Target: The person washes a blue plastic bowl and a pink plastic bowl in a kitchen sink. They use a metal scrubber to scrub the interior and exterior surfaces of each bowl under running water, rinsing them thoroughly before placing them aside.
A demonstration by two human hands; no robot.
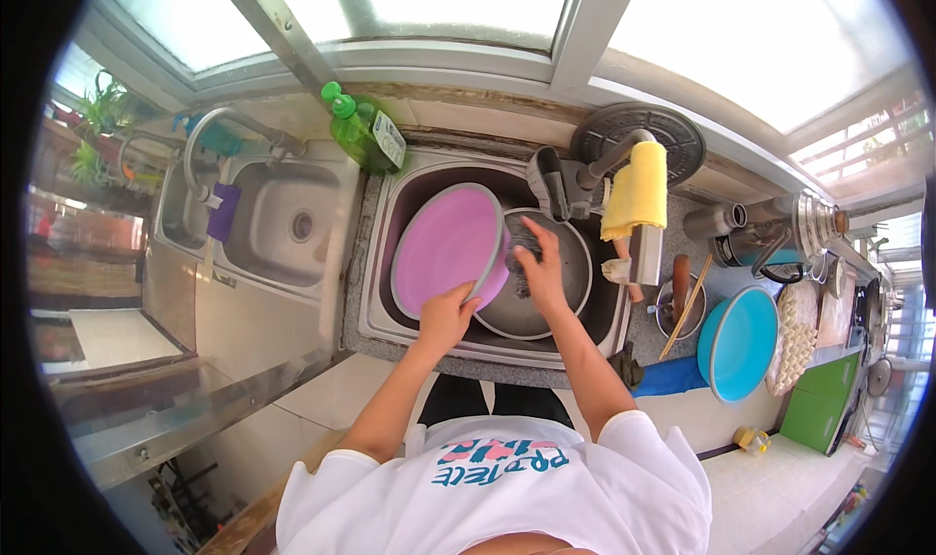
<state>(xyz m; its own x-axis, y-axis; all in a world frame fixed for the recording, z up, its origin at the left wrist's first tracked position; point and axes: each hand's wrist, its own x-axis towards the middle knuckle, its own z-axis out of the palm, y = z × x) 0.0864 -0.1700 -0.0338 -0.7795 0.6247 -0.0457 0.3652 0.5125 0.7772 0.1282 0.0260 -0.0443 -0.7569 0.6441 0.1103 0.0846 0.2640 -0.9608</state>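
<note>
A pink plastic basin (441, 248) with a grey rim is tilted inside the sink (375, 301). My left hand (447, 318) grips its near rim, thumb and fingers closed over the edge. My right hand (542, 274) holds a dark steel wool scrubber (520, 255), curled fingers pressing it to the right outer side of the basin. Under that hand sits a round grey metal pan (564, 311), partly hidden by the basin and my right arm.
A green pump bottle (369, 138) stands behind the sink's left corner. Yellow cloth (639, 189) drapes over the faucet at right. Farther right are a small metal bowl (690, 323) with chopsticks, a blue basin (746, 343) and an egg tray (795, 355). Another steel sink (283, 253) stands left.
</note>
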